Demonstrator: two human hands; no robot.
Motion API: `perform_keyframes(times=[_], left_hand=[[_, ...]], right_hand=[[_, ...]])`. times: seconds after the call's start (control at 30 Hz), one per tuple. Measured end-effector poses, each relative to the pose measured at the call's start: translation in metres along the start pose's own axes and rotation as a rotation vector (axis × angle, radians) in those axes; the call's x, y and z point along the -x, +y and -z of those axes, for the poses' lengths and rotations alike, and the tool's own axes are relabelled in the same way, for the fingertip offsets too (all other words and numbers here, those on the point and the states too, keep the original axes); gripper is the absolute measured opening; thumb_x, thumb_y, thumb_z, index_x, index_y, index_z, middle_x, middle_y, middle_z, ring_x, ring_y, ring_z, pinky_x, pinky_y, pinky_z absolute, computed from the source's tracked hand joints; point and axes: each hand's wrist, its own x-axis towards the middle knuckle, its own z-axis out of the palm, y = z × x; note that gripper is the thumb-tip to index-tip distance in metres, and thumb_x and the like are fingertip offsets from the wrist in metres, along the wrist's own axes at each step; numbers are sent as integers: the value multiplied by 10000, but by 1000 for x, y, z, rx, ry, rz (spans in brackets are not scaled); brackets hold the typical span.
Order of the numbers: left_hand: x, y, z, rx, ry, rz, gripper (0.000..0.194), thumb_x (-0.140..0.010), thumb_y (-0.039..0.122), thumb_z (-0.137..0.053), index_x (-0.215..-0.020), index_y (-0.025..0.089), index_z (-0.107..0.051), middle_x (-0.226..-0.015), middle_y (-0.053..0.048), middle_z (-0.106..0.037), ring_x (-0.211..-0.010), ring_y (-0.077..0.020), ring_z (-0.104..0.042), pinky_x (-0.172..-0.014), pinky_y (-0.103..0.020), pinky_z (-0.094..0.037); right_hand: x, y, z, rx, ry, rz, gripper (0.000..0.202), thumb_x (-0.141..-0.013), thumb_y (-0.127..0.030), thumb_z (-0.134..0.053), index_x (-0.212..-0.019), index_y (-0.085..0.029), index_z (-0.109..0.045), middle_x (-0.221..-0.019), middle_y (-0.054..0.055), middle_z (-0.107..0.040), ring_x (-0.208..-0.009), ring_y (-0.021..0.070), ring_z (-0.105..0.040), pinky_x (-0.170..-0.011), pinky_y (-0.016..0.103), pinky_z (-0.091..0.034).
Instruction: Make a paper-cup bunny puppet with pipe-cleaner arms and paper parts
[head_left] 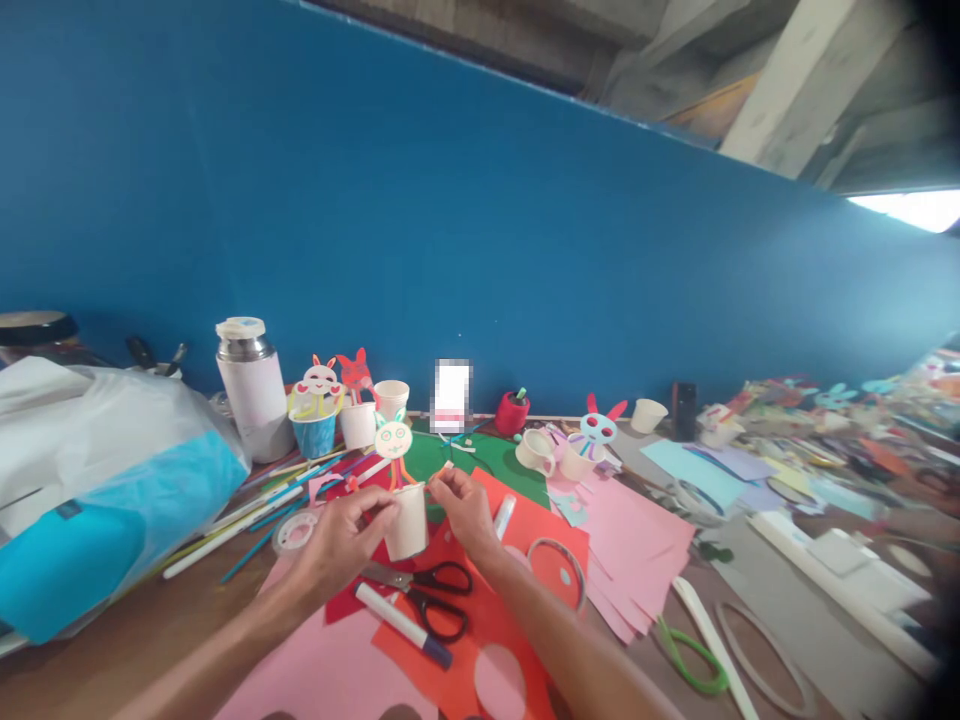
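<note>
A white paper cup (408, 524) is held upright above the coloured sheets, with a pale rabbit figure (394, 438) rising from its rim on orange strips. My left hand (358, 528) grips the cup's left side and rim between thumb and fingers. At the right of the rim, the fingers of my right hand (463, 508) are pinched together; a tiny pale bit shows at their tips, too small to name. Black-handled scissors (442, 592) and a white marker with a dark cap (401, 622) lie just below the cup.
Behind stand a thermos (255, 395), a blue cup (313, 436) with a rabbit figure, and a small red pot (512, 412). Pink paper (630, 550) and a tape roll (556, 572) lie to the right. A plastic bag (112, 480) fills the left side.
</note>
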Motion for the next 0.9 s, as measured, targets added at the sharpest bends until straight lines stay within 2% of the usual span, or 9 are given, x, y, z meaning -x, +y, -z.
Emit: perform_keyframes(times=[0.07,0.2,0.33,0.5,0.7,0.9], left_hand=[[-8,5,-3,-3,65,-83,200,-790,296,-474,-802,179,-636,-774,-9,-648,-701,-133,-579,-613,-211,-435],[-29,15,-11,-31,171,-132,182,-774,252,-487,-832,174,-641,-814,-20,-650,-719,-129,-576,-611,-209,-428],[-42,17,-19,-94,135,-158,162,-752,227,-497,-791,176,-645,-789,-18,-647,-664,-122,-560,-629,-225,-427],[-41,12,-23,-173,88,-166,173,-752,241,-497,-814,173,-644,-829,-40,-646,-705,-143,-565,-670,-252,-438],[-39,15,-23,-314,149,-180,183,-743,272,-528,-843,210,-669,-892,-52,-657,-878,-207,-557,-803,-320,-420],[-38,16,-25,-332,143,-202,174,-751,250,-522,-826,208,-674,-888,-53,-658,-888,-213,-547,-810,-333,-415]], right_hand=[[1,1,-2,22,-7,18,161,-707,-308,-582,-654,-156,-575,-588,-27,-536,-582,112,-499,-587,228,-406],[5,2,-6,79,-14,67,159,-735,-292,-560,-664,-150,-569,-580,-31,-516,-558,96,-468,-556,212,-387],[10,-2,-6,133,-30,93,187,-755,-315,-552,-695,-142,-590,-611,-17,-542,-577,99,-468,-563,212,-390],[14,-8,-8,170,-49,106,228,-779,-346,-537,-769,-135,-622,-659,0,-580,-610,113,-484,-580,224,-395],[15,-12,-11,209,-35,145,247,-797,-351,-509,-723,-136,-604,-638,-3,-576,-600,115,-481,-567,221,-380],[16,-12,-11,242,-34,182,150,-768,-269,-533,-730,-140,-599,-662,-6,-587,-626,123,-488,-583,220,-376]])
